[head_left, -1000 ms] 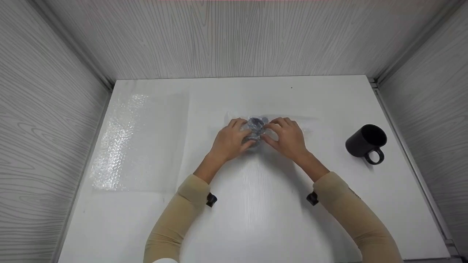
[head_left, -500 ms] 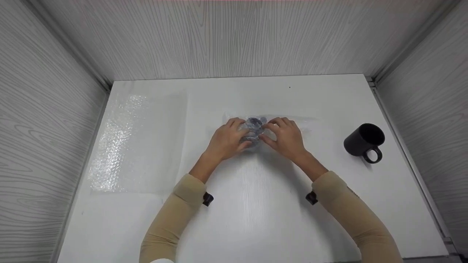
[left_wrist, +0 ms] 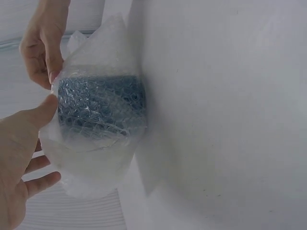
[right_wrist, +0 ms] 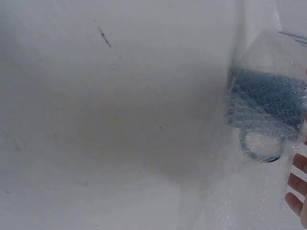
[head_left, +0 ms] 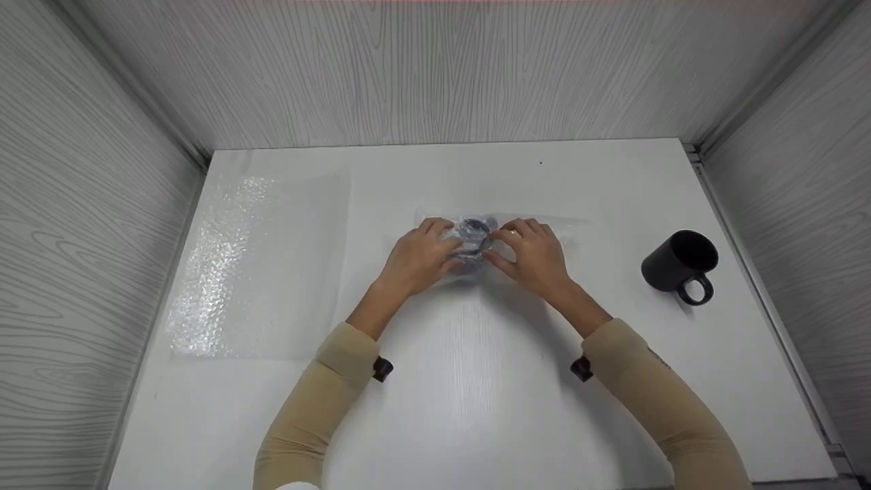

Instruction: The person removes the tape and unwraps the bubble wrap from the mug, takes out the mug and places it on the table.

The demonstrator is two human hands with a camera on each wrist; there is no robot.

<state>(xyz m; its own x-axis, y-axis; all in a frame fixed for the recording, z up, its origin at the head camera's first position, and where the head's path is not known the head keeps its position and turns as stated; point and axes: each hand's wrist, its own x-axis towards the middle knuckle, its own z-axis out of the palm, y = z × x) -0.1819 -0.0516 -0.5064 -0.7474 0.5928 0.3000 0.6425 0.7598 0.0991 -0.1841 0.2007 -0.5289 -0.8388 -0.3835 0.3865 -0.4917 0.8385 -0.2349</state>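
Bubble wrap [head_left: 469, 248] covers a dark mug near the middle of the table; in the left wrist view the wrapped mug [left_wrist: 103, 105] stands upright and looks bluish. My left hand [head_left: 416, 257] holds the wrap's left side, its thumb at the rim and the fingers spread behind. From the other side my right hand [head_left: 534, 257] pinches the wrap at the rim with thumb and forefinger. Through the plastic, the right wrist view shows the mug's handle [right_wrist: 247, 146], with part of my right hand [right_wrist: 298, 189] at the edge.
A bare black mug [head_left: 670, 265] rests tilted on the right of the white table [head_left: 449, 408]. Flat on the left lies a clear bubble wrap sheet [head_left: 272, 272]. Grey wood-grained panels [head_left: 435, 75] enclose the back and both sides.
My left hand and forearm have shifted slightly left, and the left thumb has moved back along the wrap. My right hand has hardly moved.
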